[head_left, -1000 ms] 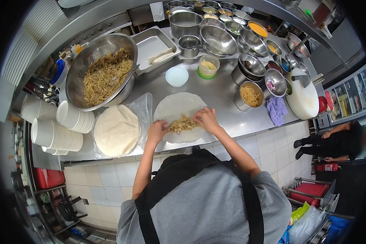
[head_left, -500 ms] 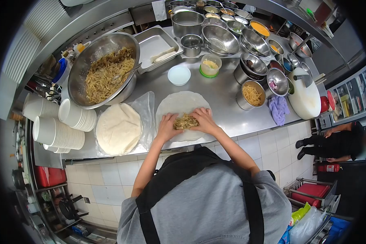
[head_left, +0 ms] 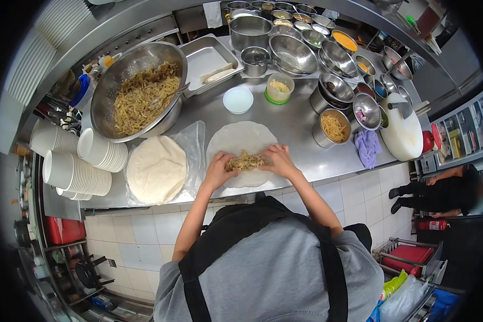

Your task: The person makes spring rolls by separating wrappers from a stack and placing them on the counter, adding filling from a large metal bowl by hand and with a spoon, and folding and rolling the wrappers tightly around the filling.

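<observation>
A thin round wrapper sheet (head_left: 241, 135) lies flat on the steel counter in front of me. On its near half is a short log of shredded filling (head_left: 244, 161), pale yellow with brown bits. My left hand (head_left: 219, 168) presses the log's left end with curled fingers. At the right end my right hand (head_left: 280, 161) does the same, so the filling is squeezed between the two. To the left, a stack of round wrappers (head_left: 156, 169) rests on a clear plastic bag (head_left: 195, 140). Behind it stands a big steel bowl (head_left: 103, 102) of the same-looking filling with a utensil in it.
A white dish (head_left: 238, 100) and a green-based tub (head_left: 279, 89) sit beyond the wrapper. Steel pots, one with yellow shreds (head_left: 334, 127), and a purple cloth (head_left: 366, 147) are on the right. Stacked white bowls (head_left: 76, 173) stand left. Another person (head_left: 440, 188) is at far right.
Both hands have spread slightly apart, and the filling log looks longer and looser on top. The wrapper has stayed in place.
</observation>
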`<act>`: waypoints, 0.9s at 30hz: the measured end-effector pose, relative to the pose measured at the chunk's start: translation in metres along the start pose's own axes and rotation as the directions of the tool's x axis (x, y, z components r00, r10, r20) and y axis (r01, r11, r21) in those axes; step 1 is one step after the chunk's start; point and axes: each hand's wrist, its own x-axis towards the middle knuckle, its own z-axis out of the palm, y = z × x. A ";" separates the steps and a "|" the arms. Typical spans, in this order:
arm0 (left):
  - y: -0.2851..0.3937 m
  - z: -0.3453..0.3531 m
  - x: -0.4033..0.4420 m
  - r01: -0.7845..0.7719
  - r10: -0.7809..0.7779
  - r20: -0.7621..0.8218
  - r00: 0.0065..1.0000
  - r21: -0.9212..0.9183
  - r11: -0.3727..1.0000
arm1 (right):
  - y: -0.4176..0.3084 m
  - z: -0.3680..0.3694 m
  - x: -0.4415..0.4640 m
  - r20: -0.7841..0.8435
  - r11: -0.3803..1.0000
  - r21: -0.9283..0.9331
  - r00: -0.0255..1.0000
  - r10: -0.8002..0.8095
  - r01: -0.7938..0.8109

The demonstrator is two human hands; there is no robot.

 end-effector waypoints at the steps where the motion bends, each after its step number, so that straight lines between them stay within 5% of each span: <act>1: 0.003 -0.001 0.000 0.022 -0.022 -0.003 1.000 -0.038 0.999 | 0.002 0.002 0.000 0.028 0.999 0.024 0.999 0.033 -0.034; 11: 0.004 -0.001 -0.009 -0.062 0.067 -0.042 0.997 0.119 0.991 | -0.010 0.014 -0.001 -0.142 0.999 0.029 0.989 -0.041 0.046; 14: 0.001 -0.001 -0.008 -0.094 0.094 -0.002 0.996 0.112 0.989 | -0.008 0.016 0.002 -0.024 1.000 0.019 1.000 -0.011 0.011; 17: -0.004 -0.001 -0.006 0.005 -0.004 -0.023 1.000 0.046 0.999 | -0.009 0.005 0.005 -0.035 0.976 0.203 0.996 0.082 -0.074; 20: 0.004 -0.002 -0.006 0.001 0.003 -0.036 0.999 0.093 0.996 | -0.011 0.010 0.003 -0.082 0.983 0.181 0.996 -0.015 0.030; 27: -0.002 0.001 -0.007 -0.048 0.049 0.001 0.999 0.181 0.982 | -0.003 0.026 0.008 0.088 0.994 0.058 0.991 -0.098 0.093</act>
